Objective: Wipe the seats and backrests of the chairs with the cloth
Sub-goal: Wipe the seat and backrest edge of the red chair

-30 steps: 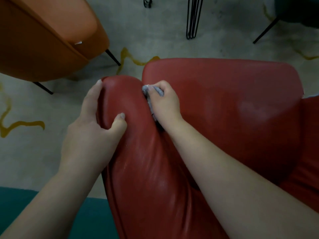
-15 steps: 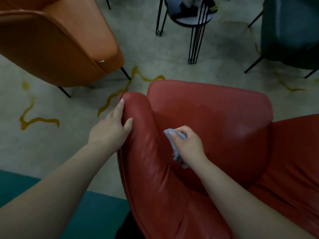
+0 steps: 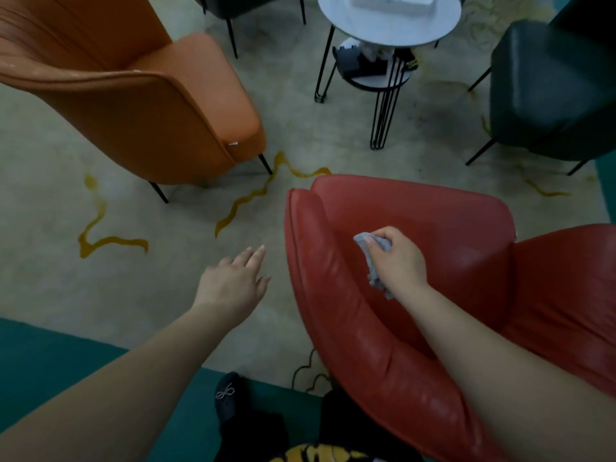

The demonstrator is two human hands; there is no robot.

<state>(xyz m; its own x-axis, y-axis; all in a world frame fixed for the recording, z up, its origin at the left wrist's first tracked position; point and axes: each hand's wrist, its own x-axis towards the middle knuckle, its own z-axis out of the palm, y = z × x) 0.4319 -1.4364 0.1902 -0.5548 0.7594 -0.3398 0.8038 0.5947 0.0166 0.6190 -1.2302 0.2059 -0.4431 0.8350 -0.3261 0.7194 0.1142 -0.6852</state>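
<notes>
A red leather armchair fills the lower right, its padded left side wing running toward me. My right hand grips a crumpled grey cloth over the seat, close to the inner face of that wing. To the left of the chair, my left hand hovers over the carpet with fingers spread and relaxed, touching nothing. An orange armchair stands at the upper left.
A round white side table on black wire legs stands at the top centre, with a lower shelf. A dark green chair is at the upper right. Beige carpet with yellow squiggles lies between the chairs. My shoe is at the bottom.
My left hand has let go of the red chair's side wing and moved off to the left. My right hand has drawn the cloth back along the wing, and the view has pulled back.
</notes>
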